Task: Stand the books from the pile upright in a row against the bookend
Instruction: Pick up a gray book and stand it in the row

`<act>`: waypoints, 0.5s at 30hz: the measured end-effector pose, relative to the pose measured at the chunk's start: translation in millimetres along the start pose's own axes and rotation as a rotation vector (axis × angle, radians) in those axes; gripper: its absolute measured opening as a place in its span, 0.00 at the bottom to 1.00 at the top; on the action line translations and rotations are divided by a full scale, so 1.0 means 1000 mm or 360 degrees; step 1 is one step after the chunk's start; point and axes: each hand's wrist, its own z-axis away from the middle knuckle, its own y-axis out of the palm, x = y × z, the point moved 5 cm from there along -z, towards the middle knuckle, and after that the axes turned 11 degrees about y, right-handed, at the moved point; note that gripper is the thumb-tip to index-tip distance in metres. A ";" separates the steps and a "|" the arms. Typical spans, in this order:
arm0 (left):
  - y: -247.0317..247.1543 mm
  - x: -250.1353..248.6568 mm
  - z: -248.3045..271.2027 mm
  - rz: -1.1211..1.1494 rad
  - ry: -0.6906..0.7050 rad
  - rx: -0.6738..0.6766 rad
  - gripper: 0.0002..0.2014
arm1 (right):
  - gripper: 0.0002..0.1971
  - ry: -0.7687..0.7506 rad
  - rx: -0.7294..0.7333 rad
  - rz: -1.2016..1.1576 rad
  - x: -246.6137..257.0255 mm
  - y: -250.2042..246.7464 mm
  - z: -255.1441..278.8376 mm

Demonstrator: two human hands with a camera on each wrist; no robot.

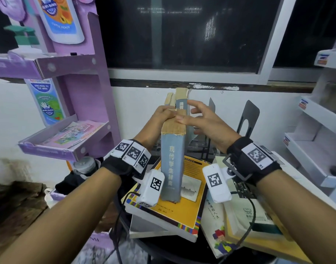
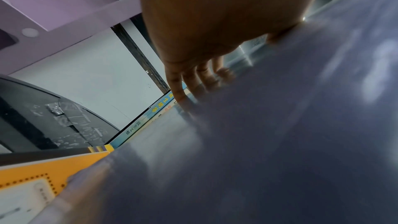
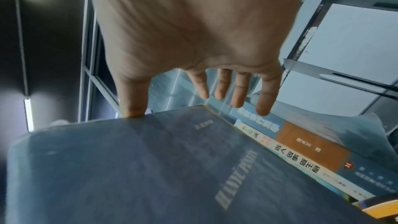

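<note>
A thick blue-grey book (image 1: 171, 164) stands upright on the yellow book (image 1: 190, 212) that tops the pile, its spine toward me. My left hand (image 1: 164, 114) presses flat against its left cover (image 2: 258, 142), fingers (image 2: 193, 83) straight and thumb lying on the top edge. My right hand (image 1: 199, 119) hovers at the top right with fingers spread; only the thumb (image 3: 133, 108) touches the book's upper corner (image 3: 150, 168). Behind it a few books (image 1: 180, 98) stand upright, their spines (image 3: 290, 156) beside my right fingers. A black metal bookend (image 1: 248, 119) stands to their right.
More books (image 1: 245, 216) lie flat at the right of the pile on a round black table (image 1: 163, 248). A purple cardboard display shelf (image 1: 71, 92) rises close on the left, white shelves (image 1: 315, 130) on the right, and a wall with a window behind.
</note>
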 end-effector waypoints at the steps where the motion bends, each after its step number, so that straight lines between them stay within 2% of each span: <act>1: 0.003 -0.003 0.001 -0.0012 0.0026 0.0104 0.11 | 0.44 0.0002 -0.0092 -0.0013 0.001 -0.002 0.003; 2: 0.004 -0.005 0.001 -0.0023 0.0037 0.0172 0.10 | 0.41 0.0004 -0.0209 -0.0028 0.001 -0.004 0.006; 4: 0.002 -0.003 -0.002 -0.0057 0.0017 0.0190 0.20 | 0.36 -0.0010 -0.0388 -0.0046 0.004 -0.005 0.017; 6: -0.002 0.003 -0.005 -0.0057 -0.0009 0.0170 0.31 | 0.28 -0.0017 -0.0346 -0.0056 0.008 0.002 0.027; 7: -0.003 0.004 -0.005 -0.0065 -0.0038 0.0127 0.32 | 0.24 -0.0022 -0.0286 -0.0022 0.011 0.008 0.033; 10: -0.013 0.008 -0.005 -0.0063 -0.0099 -0.0055 0.25 | 0.24 -0.0092 -0.0191 0.0089 0.019 0.017 0.049; 13: -0.023 0.009 -0.007 -0.0079 -0.0062 -0.0155 0.25 | 0.24 -0.0155 -0.0039 0.0099 0.023 0.027 0.063; 15: -0.026 0.009 -0.006 -0.0099 -0.0076 -0.0238 0.23 | 0.28 -0.0216 -0.0043 0.0251 0.024 0.034 0.065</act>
